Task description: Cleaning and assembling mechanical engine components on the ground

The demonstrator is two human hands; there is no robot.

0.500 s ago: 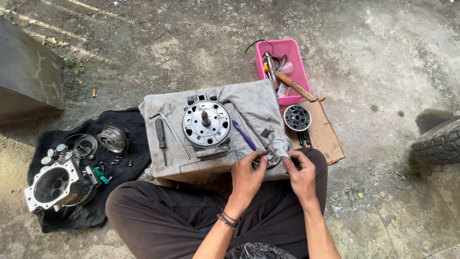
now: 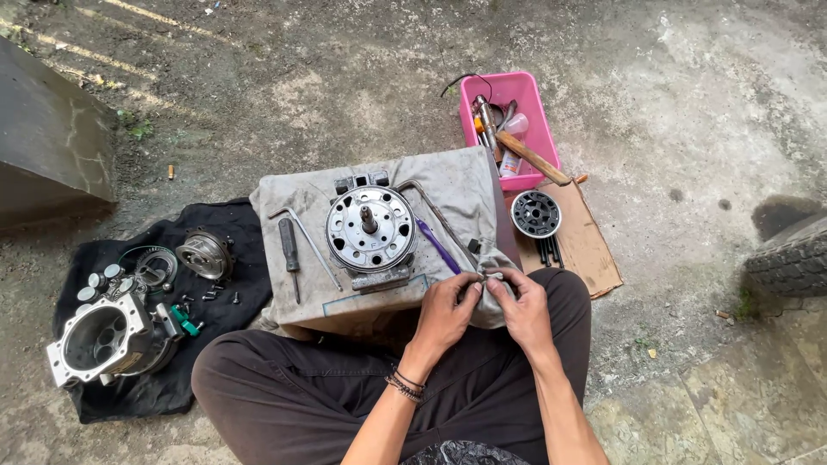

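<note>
Small metal part point(image 2: 491, 276) pinched between fingertips of both hands, over the grey cloth's point(image 2: 448, 185) front right corner

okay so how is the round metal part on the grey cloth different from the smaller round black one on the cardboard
The round metal part is silver, larger, has a shaft standing up from its centre, and sits on the grey cloth in front of the person. The round black part is dark, smaller, shows no such shaft, and lies on the cardboard beside the pink tub. Both are circular with a ring of openings, and neither hand touches them.

Soft, even daylight, sharp throughout, with only faint shadows, pale sun streaks at the upper left and slight wide-angle bending at the edges.
</note>
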